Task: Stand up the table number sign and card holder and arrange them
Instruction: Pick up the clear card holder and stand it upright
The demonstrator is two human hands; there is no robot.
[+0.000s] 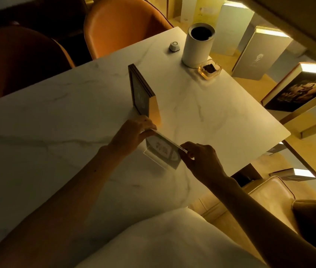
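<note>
My left grip [134,130] and right grip [199,157] pinch the card holder's [163,149] top corners (base on the desk [56,122]); table number sign [140,91] upright just behind.

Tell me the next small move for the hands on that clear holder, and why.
Probably slide the card holder a little toward the sign and let go. The left hand and right hand pinch its top corners, its base appears to rest on the table, and the sign already stands upright just beyond it.
</note>
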